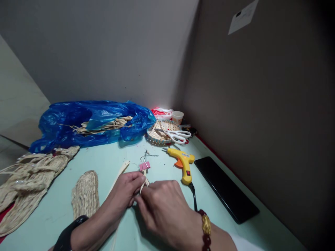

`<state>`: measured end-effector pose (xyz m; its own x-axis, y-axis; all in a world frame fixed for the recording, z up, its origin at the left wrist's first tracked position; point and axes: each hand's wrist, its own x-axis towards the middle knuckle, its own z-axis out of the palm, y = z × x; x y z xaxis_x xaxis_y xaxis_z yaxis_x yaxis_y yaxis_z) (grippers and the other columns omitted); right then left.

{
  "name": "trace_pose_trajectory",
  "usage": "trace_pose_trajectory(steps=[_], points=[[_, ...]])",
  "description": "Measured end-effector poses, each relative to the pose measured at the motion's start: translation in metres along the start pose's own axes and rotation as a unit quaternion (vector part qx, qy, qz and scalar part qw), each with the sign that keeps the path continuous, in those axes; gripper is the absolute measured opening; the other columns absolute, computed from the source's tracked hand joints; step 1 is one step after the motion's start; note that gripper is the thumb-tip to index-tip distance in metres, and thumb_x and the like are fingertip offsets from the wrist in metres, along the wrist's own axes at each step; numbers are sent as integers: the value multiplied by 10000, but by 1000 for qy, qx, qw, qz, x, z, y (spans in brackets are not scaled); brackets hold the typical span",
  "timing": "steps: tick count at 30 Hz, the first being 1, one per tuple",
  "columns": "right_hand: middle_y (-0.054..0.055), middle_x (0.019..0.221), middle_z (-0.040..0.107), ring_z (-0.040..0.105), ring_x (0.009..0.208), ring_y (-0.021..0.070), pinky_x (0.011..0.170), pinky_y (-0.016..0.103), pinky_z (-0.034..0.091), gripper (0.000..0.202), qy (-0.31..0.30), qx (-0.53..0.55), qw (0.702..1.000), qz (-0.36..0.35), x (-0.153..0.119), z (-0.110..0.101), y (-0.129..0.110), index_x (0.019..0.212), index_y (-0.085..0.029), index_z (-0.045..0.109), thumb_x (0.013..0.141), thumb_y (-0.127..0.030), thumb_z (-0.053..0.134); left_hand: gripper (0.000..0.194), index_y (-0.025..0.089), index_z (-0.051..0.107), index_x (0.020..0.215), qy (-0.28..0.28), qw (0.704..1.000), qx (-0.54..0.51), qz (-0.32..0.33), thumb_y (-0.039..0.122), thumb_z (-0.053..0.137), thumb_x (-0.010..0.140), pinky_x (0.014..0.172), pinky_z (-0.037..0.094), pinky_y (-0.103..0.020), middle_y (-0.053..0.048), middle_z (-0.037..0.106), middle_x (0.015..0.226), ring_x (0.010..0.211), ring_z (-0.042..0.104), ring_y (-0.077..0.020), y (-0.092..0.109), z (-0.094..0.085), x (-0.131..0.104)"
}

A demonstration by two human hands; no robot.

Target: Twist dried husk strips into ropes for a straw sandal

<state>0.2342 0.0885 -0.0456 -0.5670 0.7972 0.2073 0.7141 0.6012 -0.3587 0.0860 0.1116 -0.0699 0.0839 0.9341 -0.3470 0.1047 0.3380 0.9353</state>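
Both of my hands meet over the pale green table [209,230], working on thin straw strips [143,180] that run up to a pink binder clip [144,165]. My left hand [129,186] pinches the strips just below the clip. Beside it my right hand [164,205] is closed on the same strips, its fingertips partly hidden behind its own back. More pale straw [120,174] stretches out beyond and below my left wrist. A hook and a fine wire or cord lie at the clip's far side.
A woven insole shape [86,193] and woven sandals [34,181] lie left. Behind is a blue plastic bag [68,122] of straw. White scissors [178,135] rest on a woven basket [161,132], near a paper cup [178,116]. Right are a yellow glue gun [185,162] and black phone [226,188].
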Motion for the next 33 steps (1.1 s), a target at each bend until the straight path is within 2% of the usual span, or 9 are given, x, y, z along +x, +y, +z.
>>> trace_pose_trajectory(steps=[2, 4, 8, 10, 15, 20, 27, 30, 33], points=[[58, 762, 699, 605, 699, 191, 600, 299, 277, 238, 38, 43, 996, 64, 7, -10, 9, 790, -182, 643, 913, -338, 513, 345, 183, 525, 649, -6, 1000, 12, 9, 512, 606, 714, 362, 122, -190, 131, 315, 416, 349, 213, -35, 0, 0, 0], [60, 795, 704, 606, 730, 185, 617, 276, 314, 231, 47, 106, 986, 119, 14, -17, 19, 815, -172, 649, 892, -365, 548, 335, 192, 508, 658, -12, 999, 25, 20, 509, 591, 727, 374, 121, -201, 141, 282, 426, 360, 192, -42, 1, 0, -1], [22, 711, 687, 590, 672, 147, 590, 231, 342, 148, -54, 286, 949, 124, 22, -13, 34, 830, -167, 620, 855, -301, 561, 265, 200, 494, 647, -19, 997, 69, 42, 442, 541, 743, 404, 132, -226, 124, 308, 447, 394, 201, -65, 4, 2, -2], [0, 644, 658, 576, 639, 132, 580, 221, 339, 118, -77, 321, 937, 116, 22, -6, 35, 824, -169, 601, 859, -215, 498, 243, 199, 501, 635, -18, 993, 98, 61, 415, 519, 745, 429, 162, -231, 105, 339, 482, 431, 241, -83, 4, 2, -1], [1, 647, 576, 485, 649, 134, 561, 241, 285, 150, -34, 305, 942, 134, 25, 2, 35, 694, -156, 588, 797, -145, 479, 236, 211, 481, 602, 8, 977, 176, 117, 404, 527, 731, 540, 268, -252, 70, 387, 560, 569, 342, -138, 4, -1, 1], [-33, 558, 509, 419, 558, 99, 520, 215, 296, 225, -26, 346, 929, 129, 28, 4, 41, 694, -139, 689, 818, -188, 509, 266, 217, 544, 631, 10, 964, 232, 129, 414, 461, 791, 539, 257, -263, 65, 370, 527, 552, 358, -163, 5, -2, 0], [0, 543, 591, 473, 529, 105, 545, 219, 340, 253, 36, 352, 920, 168, 22, 12, 34, 664, -127, 692, 832, -215, 525, 321, 238, 461, 554, 51, 944, 294, 145, 397, 450, 833, 584, 296, -282, 39, 453, 517, 567, 442, -188, 15, -3, -15], [7, 561, 614, 476, 545, 113, 568, 235, 334, 220, 64, 342, 921, 177, 21, 12, 30, 644, -140, 685, 796, -160, 527, 325, 245, 467, 562, 61, 938, 308, 145, 397, 423, 846, 583, 314, -289, 34, 477, 508, 548, 475, -193, 17, 3, -24], [-5, 524, 576, 452, 533, 113, 557, 240, 317, 225, 75, 351, 915, 185, 21, 13, 29, 597, -145, 668, 765, -132, 519, 348, 251, 459, 577, 43, 927, 343, 143, 382, 353, 882, 580, 337, -303, 10, 541, 517, 537, 533, -205, 12, 16, -32]])
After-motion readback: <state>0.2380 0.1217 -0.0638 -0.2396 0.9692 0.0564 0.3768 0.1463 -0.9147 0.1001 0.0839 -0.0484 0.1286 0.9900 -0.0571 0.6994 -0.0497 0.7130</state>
